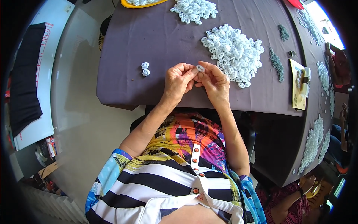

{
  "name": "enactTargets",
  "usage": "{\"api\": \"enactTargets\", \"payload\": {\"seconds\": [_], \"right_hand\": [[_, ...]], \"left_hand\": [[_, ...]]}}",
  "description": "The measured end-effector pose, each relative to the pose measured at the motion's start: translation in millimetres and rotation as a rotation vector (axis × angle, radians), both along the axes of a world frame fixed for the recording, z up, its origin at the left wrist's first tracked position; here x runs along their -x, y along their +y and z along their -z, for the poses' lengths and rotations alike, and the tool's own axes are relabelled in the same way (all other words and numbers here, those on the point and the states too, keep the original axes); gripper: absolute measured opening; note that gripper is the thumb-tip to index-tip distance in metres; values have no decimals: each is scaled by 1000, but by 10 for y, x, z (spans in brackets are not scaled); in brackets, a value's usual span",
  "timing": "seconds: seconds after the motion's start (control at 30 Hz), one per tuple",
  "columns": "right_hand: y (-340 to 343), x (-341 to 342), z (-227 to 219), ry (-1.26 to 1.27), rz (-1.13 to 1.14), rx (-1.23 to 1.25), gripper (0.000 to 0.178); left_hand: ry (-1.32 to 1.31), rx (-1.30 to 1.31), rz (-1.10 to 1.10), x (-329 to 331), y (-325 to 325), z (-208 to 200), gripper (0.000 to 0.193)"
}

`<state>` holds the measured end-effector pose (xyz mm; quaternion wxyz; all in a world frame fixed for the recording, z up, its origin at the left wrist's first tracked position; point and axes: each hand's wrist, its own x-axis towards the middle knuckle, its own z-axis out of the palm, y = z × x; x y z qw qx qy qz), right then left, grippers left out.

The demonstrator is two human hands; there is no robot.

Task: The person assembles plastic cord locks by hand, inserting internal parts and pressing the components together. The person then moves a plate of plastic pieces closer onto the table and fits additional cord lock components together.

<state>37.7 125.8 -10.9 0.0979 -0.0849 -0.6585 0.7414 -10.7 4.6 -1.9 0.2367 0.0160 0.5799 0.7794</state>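
White plastic cord stopper (200, 68) sits pinched between my two hands just above the near edge of the purple tabletop (149, 37). My left hand (179, 81) has its fingers curled together, thumb and forefinger clamped on the stopper's left end; my right hand (213, 80) closes on its right end the same way. The stopper's long axis runs roughly left to right, tilted slightly down toward the right. Which face points up I cannot tell.

At the far edge I see a yellow tray (141, 3) holding more white stoppers. Loose on the cloth are a small pile of stoppers (194, 10) and a big heap of stoppers (233, 54) just right of my hands. Two finished stoppers (145, 69) lie apart to my left.
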Motion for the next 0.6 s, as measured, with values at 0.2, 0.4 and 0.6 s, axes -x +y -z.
{"api": "enactTargets", "payload": {"seconds": [0.2,0.4,0.6], "right_hand": [[22,-4,-10,-11,-6,-6,29],[35,1,-20,30,-61,-152,32],[9,28,-9,112,-65,-323,39]], "left_hand": [[-62,-32,41,34,-16,16,14],[7,41,103,76,-16,14,17],[-33,22,45,90,-20,0,19]]}}
